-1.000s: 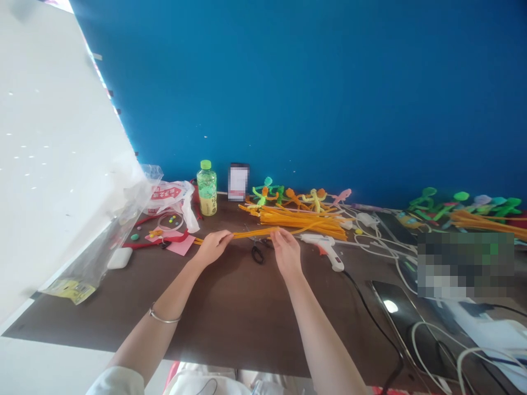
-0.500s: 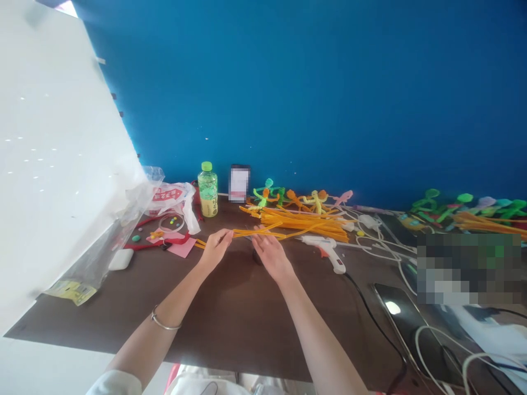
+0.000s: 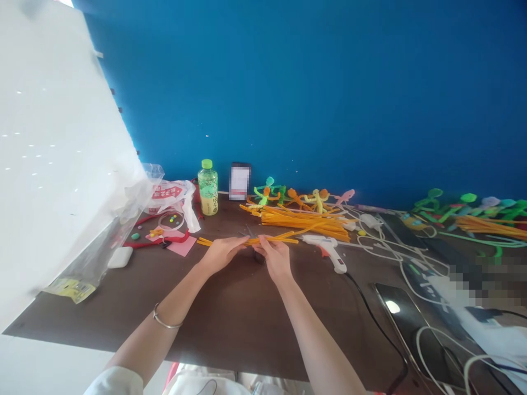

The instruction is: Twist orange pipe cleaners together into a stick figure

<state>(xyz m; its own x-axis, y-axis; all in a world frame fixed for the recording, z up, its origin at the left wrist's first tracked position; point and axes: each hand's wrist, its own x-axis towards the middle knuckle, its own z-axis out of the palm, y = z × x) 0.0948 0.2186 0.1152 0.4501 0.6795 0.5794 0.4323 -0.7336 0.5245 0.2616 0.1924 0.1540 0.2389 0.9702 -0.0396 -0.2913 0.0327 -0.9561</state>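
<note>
Several orange pipe cleaners (image 3: 287, 238) run sideways across both hands, their ends poking out on either side. My left hand (image 3: 222, 254) is closed around them, thumb and fingers together pointing right. My right hand (image 3: 275, 258) pinches the same strands with its fingertips, a short gap from the left. Just behind the gap lies a pair of scissors (image 3: 249, 231), partly covered by the strands and fingers. Beyond the hands rests a large bundle of orange pipe cleaners (image 3: 304, 220).
A white glue gun (image 3: 325, 248) with a black cord lies right of my hands. Farther right are a phone (image 3: 405, 323) and tangled white cables. Bent pipe-cleaner figures (image 3: 317, 201) line the wall. Leftward stand a green-capped bottle (image 3: 208, 189), a pink paper (image 3: 183, 247) and a white case (image 3: 120, 257).
My hands have drawn closer together and slightly lower. The right fingers, flatter before, now pinch the strands. The strands' ends now stick out more evenly past both hands.
</note>
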